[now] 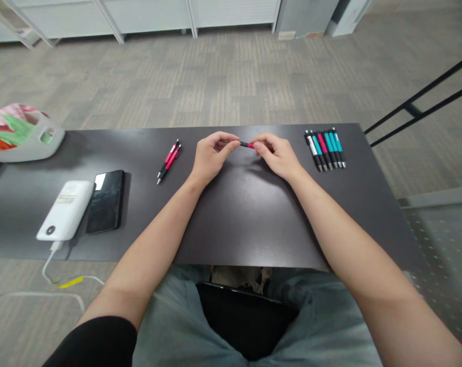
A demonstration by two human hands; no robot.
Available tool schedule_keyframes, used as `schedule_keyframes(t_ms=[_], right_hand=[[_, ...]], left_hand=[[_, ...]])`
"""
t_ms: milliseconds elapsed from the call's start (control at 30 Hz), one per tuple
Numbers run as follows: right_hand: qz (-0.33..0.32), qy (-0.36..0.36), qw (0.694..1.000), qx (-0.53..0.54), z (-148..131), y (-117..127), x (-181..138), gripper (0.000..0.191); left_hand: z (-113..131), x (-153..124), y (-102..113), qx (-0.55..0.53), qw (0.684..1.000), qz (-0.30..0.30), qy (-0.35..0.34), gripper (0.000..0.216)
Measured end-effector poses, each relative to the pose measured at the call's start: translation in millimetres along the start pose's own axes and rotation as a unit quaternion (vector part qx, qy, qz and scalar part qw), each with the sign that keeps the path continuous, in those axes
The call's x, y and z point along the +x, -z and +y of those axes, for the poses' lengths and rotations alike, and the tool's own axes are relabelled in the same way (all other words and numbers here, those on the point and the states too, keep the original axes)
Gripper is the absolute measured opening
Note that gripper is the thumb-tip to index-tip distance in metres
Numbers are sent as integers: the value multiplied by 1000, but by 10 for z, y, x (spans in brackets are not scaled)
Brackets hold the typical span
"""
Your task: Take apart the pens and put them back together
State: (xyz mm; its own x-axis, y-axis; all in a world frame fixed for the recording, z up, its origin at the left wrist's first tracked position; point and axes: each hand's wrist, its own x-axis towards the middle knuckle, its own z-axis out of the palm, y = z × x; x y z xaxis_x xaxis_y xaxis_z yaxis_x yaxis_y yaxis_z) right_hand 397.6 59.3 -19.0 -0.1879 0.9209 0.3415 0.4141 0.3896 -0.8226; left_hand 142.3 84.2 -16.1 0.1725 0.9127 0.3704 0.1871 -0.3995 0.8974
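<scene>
Both hands meet over the middle of a dark table [253, 224], toward its far edge. The left hand [210, 155] pinches one end of a red and black pen [247, 145] between thumb and fingertips; the right hand [275, 154] grasps the other end the same way. The pen lies level between them, just above the tabletop, with only a short stretch of it showing; the rest is hidden inside the fingers. Whether it is one piece or two parts being worked together cannot be told.

To handle it well, it seems best to keep both grips close to the middle, hold the two ends in one straight line, and turn or press gently so no small part slips out and rolls.

Left of the left hand, two red pens [169, 161] lie side by side, slanted, near the far edge. Right of the right hand, a row of pens [325, 149], teal, red and white, lies tight together near the far right corner. Neither group touches the hands. Near the left end, by the near edge, sit a white power bank [66, 209] and a black phone [106, 201], touching; a cable [49, 267] hangs off the edge. A colourful bag [20, 132] rests at the far left corner. Nothing lies between the hands and either pen group.
</scene>
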Motion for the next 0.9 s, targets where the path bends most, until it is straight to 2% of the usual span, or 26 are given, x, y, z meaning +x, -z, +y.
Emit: schedule_keyframes(t_ms=[67, 233, 367, 500, 700, 900], right_hand=[[16, 8, 1000, 0, 12, -6, -2, 67], [-11, -4, 1000, -12, 13, 2, -7, 66], [8, 17, 1000, -21, 1, 9, -9, 58], [-13, 13, 999, -34, 2, 11, -12, 50], [9, 13, 1000, -26, 3, 11, -21, 40], [-20, 6, 999, -29, -27, 31, -11, 44]], left_hand=[[-19, 0, 3, -3, 1000, 2, -12, 46], [-33, -5, 7, -7, 1000, 2, -3, 52], [-21, -7, 6, -14, 1000, 2, -9, 58], [-10, 0, 5, -17, 1000, 3, -10, 65], [-10, -6, 12, -14, 1000, -3, -7, 60], [57, -37, 17, 11, 1000, -1, -26, 40]])
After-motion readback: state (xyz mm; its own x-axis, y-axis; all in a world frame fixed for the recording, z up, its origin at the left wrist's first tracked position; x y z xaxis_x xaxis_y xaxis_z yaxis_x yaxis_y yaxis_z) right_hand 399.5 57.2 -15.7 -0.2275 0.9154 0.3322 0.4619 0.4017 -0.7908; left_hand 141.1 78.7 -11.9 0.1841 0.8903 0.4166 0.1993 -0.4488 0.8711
